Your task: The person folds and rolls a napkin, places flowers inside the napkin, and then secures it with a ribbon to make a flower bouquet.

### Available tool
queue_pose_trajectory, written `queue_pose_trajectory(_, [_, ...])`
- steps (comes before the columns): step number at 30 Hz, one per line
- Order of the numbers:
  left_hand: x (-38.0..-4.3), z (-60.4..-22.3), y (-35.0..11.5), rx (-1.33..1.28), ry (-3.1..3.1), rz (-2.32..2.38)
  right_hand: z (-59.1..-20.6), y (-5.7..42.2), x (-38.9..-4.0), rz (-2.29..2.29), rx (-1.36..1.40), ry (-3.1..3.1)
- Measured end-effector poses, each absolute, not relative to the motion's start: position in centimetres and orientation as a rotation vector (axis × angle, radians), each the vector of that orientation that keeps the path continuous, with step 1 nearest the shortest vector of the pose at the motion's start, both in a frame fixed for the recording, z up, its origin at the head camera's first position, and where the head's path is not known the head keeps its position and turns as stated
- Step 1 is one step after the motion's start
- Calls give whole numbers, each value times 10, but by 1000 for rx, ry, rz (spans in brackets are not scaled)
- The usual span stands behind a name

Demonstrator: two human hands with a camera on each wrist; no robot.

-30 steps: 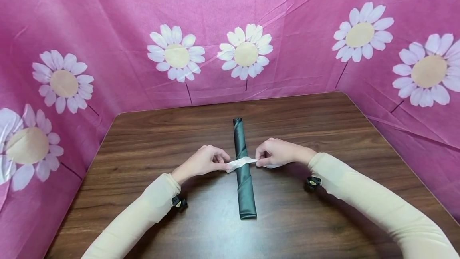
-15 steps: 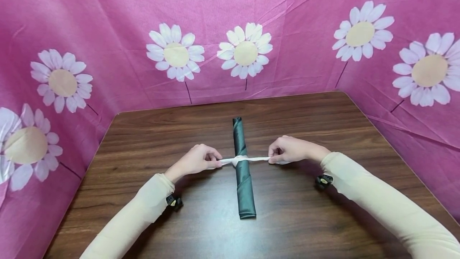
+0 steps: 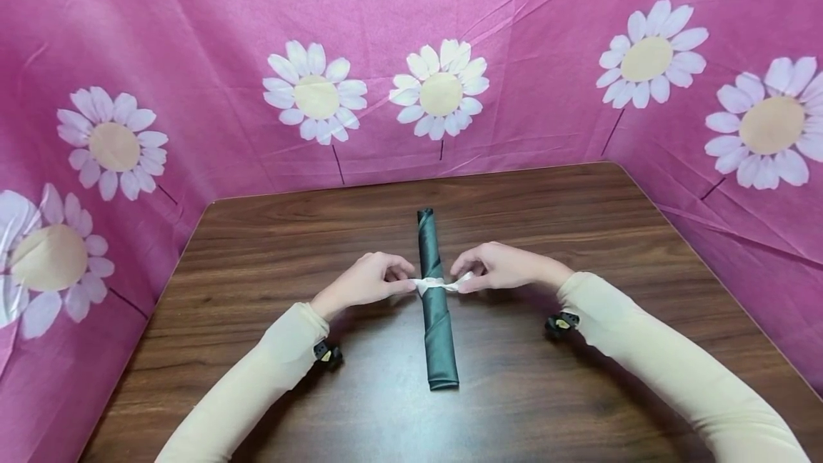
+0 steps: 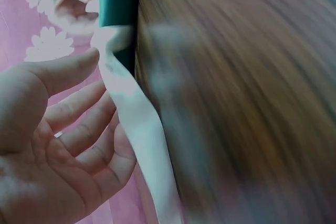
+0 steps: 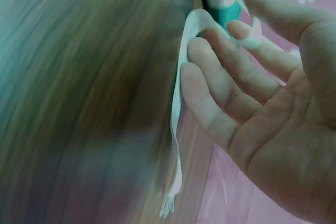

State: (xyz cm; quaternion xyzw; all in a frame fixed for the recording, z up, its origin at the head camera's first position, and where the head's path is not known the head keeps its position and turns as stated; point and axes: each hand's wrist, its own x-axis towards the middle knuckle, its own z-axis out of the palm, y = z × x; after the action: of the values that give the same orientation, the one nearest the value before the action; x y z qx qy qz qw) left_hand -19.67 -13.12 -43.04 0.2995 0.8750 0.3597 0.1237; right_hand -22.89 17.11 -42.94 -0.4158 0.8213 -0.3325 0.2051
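A dark green fabric roll (image 3: 440, 349) lies lengthwise on the table, a spiral seam along it. Around its middle runs a white ribbon (image 3: 432, 283), crossed or knotted on top. On the left side, my left hand (image 3: 366, 281) touches the ribbon near the knot, thumb and fingers apart. From there one ribbon tail (image 4: 149, 140) hangs past the fingers in the left wrist view. On the other side my right hand (image 3: 504, 266) has its thumb and forefinger spread about the ribbon. The other tail (image 5: 177, 108), frayed at its end, drapes past its fingers in the right wrist view.
The wooden table (image 3: 283, 234) has a dark brown grain. A pink cloth (image 3: 218, 56) printed with white daisies surrounds its back and sides. Small black devices sit at both wrists, below cream sleeves (image 3: 251, 377).
Both hands first draw apart, pulling the ribbon into a tight band around the roll. Now they are back close to the knot, with fingers loosened and the ribbon slack. The roll stays in place.
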Motion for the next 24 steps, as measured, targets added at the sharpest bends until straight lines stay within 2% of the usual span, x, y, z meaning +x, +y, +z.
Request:
queue_pose_trajectory(9, [-199, -434, -114, 982, 2632, 952, -427, 143, -225, -876, -1186, 2291])
queue_pose_trajectory(24, [-192, -435, -118, 874, 2612, 1020, -428, 144, -213, -676, -1244, 2394])
